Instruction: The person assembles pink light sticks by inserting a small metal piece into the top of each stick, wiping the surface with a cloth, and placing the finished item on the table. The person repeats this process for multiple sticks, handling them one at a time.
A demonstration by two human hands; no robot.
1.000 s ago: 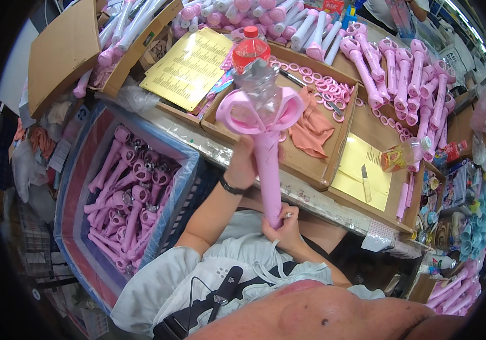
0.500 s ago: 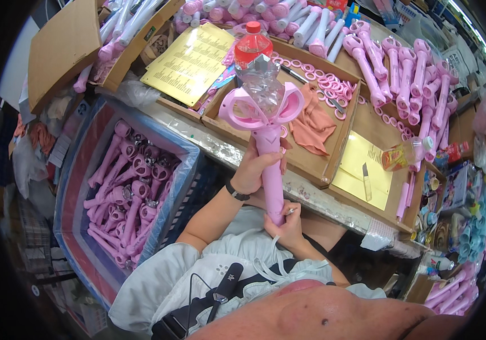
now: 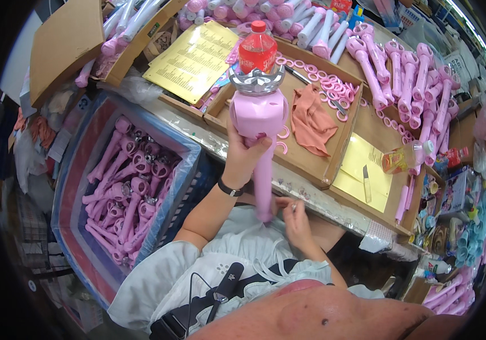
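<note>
My left hand (image 3: 243, 161) is wrapped round the neck of a pink toy wand (image 3: 264, 184), just below its rounded head. The wand stands nearly upright over the table's front edge, with a shiny silver crown (image 3: 257, 80) on top. My right hand (image 3: 296, 221) is apart from the wand, beside the lower end of its handle. Its fingers are pinched around something small, too small to make out. To the left, a lined blue basket (image 3: 183, 161) holds many similar pink wands (image 3: 135, 192), some with silver tops.
A cardboard tray (image 3: 316, 177) holds an orange cloth (image 3: 311, 122) and pink rings (image 3: 336, 88). Behind the wand stands a red-capped bottle (image 3: 257, 48). A cutter blade (image 3: 366, 184) lies on yellow paper (image 3: 348, 190), near a tilted bottle (image 3: 400, 160). More pink handles (image 3: 418, 73) are piled at right.
The wand has turned, so its rounded side shows instead of its open wing-like loops. My right hand has come off the handle's lower end and moved slightly right.
</note>
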